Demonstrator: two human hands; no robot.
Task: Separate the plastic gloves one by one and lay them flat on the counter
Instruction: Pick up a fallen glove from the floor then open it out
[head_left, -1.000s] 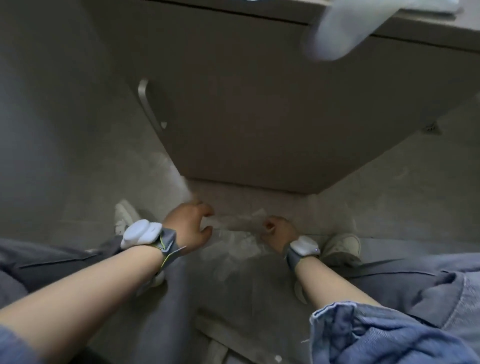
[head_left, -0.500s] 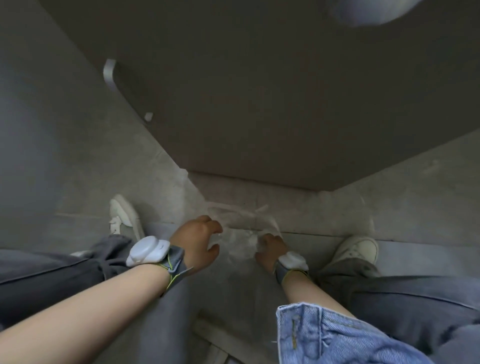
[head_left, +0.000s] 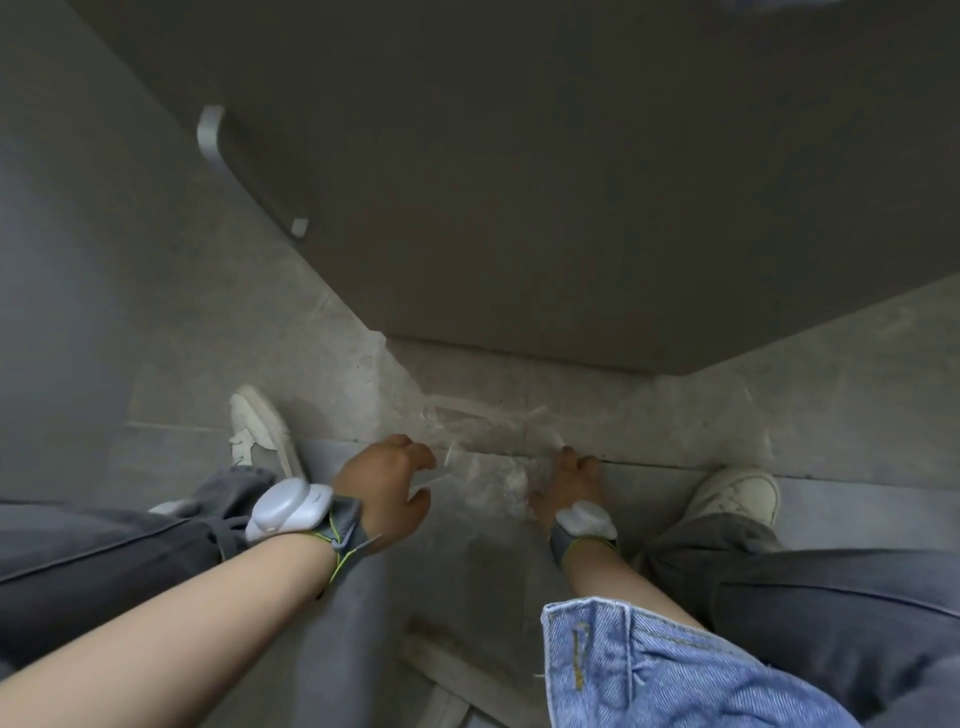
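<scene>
Crouched low, my left hand (head_left: 387, 486) curls half-open beside the clear plastic glove (head_left: 488, 452) on the floor (head_left: 779, 395) while my right hand (head_left: 569, 480) presses it, fingers spread flat.

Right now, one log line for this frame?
left hand: open, over gloves | right hand: on gloves, grip unclear | gloves: on floor, not counter
</scene>
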